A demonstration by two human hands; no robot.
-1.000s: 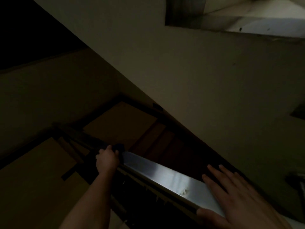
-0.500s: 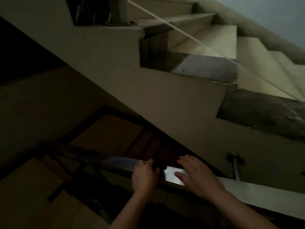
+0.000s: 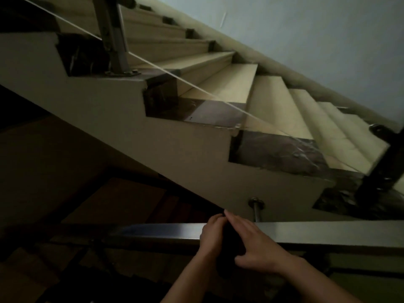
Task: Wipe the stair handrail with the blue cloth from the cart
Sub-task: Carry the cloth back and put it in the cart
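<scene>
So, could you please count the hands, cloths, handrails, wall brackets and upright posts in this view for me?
hands: 2, left hand and right hand
cloth: 1, looks dark in this light, between the hands on the rail
handrail: 1
wall bracket: 1
upright posts: 2
Total: 7

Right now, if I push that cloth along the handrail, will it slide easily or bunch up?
Probably floppy: the cloth seems to drape over the edge of the handrail between the left hand and right hand, so it may bunch. It should likely glide, since the rail's top looks like smooth, shiny metal. It seems light, though the dim light hides its texture.
</scene>
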